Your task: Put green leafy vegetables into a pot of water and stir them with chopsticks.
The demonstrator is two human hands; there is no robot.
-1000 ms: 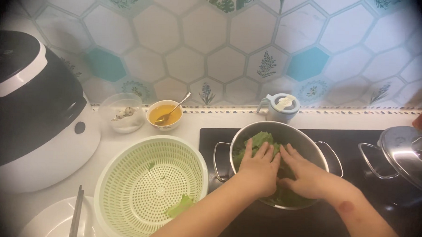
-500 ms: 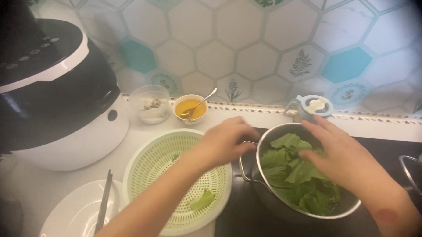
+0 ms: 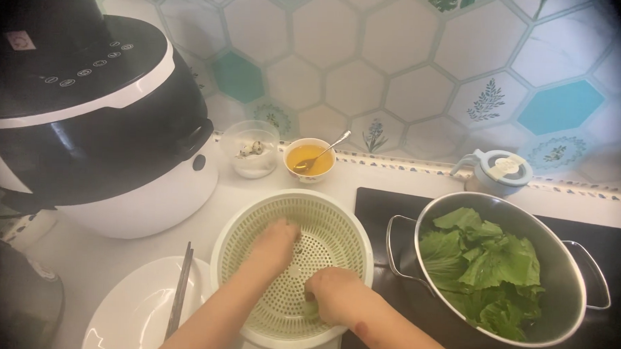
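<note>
Both my hands are inside the pale green colander [image 3: 254, 221], which sits in a white bowl on the counter. My left hand [image 3: 274, 241] rests knuckles-up on the colander's perforated bottom with fingers curled down; I cannot see anything in it. Nearer the front rim, my right hand [image 3: 335, 292] pinches a small green leaf piece [image 3: 310, 310]. To the right, a steel pot [image 3: 568, 273] with two handles stands on the black cooktop, filled with green leaves [image 3: 489, 267].
A large black-and-white cooker [image 3: 98, 133] fills the left. Behind the colander stand a glass cup with white contents [image 3: 254, 152] and a small bowl of yellow liquid with a spoon [image 3: 310, 159]. A white plate with chopsticks [image 3: 137, 306] lies front left; a lidded jug [image 3: 498, 171] stands at the back.
Both hands left the pot of leaves and moved left into the colander. The right hand has closed on the leaf piece lying there. The view has shifted left and closer.
</note>
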